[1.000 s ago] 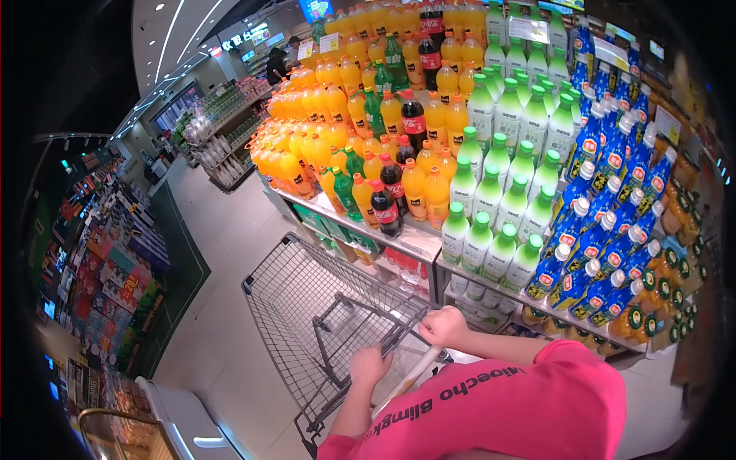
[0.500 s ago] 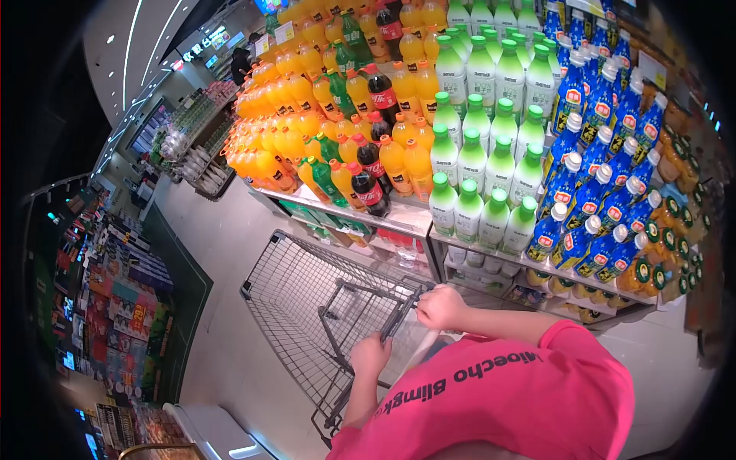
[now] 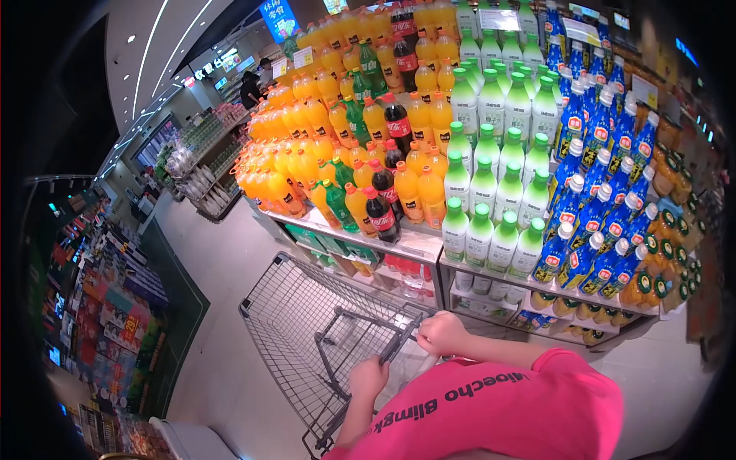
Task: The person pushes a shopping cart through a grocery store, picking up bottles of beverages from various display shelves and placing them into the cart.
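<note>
Both of my hands are on the handle of a grey wire shopping cart [image 3: 287, 307]. My left hand [image 3: 369, 379] is closed around the handle's near left part. Farther right, my right hand [image 3: 443, 333] is wrapped round the other end. No goods show in the cart basket. Beyond the cart stands a display of bottles: orange drinks [image 3: 307, 153], dark cola bottles with red labels [image 3: 381, 215], green-capped white bottles [image 3: 479, 238] and blue bottles with white caps [image 3: 579, 264]. Neither hand touches a bottle.
The display shelf edge [image 3: 414, 247] runs close beside the cart's far side. At left, stacked colourful packages [image 3: 115, 330] stand on a dark green mat [image 3: 184, 307]. A farther shelf [image 3: 207, 172] and a person in dark clothes [image 3: 250, 90] are at the upper left.
The view dipped and then rose again, so the display shifted up and back down in it. Both hands have kept their hold on the cart handle.
</note>
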Tool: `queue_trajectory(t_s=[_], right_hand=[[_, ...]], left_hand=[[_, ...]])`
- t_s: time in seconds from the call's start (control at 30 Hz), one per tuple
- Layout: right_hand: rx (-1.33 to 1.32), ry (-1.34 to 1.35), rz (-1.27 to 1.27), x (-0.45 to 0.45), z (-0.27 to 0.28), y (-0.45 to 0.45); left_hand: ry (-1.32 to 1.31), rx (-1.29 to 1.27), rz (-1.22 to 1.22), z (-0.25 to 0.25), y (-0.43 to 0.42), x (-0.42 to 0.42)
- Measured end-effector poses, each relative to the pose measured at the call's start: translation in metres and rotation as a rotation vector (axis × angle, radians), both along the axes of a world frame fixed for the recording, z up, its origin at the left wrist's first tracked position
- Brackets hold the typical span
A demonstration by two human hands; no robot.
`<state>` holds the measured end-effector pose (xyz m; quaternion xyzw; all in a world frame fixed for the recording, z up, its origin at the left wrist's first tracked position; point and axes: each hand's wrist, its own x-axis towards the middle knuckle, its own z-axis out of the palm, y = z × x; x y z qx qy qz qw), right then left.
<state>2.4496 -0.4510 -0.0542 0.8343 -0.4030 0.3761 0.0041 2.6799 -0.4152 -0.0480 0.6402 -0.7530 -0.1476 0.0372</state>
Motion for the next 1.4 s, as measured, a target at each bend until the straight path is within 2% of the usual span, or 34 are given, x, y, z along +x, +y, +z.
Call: queue_trajectory(t_s=[0.43,0.63,0.77,1.0,1.1,1.4], right_hand=[[-0.048,-0.012,-0.01,0.023,-0.01,-0.012],[0.044,0.024,-0.033,0.031,-0.011,-0.018],[0.098,0.033,-0.015,0.036,-0.009,-0.017],[0.028,0.022,0.012,0.04,-0.011,-0.02],[0.079,0.039,0.003,0.042,-0.012,-0.021],[0.026,0.002,0.025,0.047,-0.016,-0.027]], left_hand=[[-0.048,-0.042,0.031,-0.012,-0.015,0.023],[-0.062,-0.049,0.042,-0.004,-0.014,0.026],[-0.082,-0.158,0.008,-0.021,-0.018,0.038],[0.011,-0.19,0.001,-0.019,-0.018,0.041],[-0.069,-0.143,0.012,-0.014,-0.02,0.041],[-0.079,-0.137,-0.023,-0.015,-0.026,0.046]])
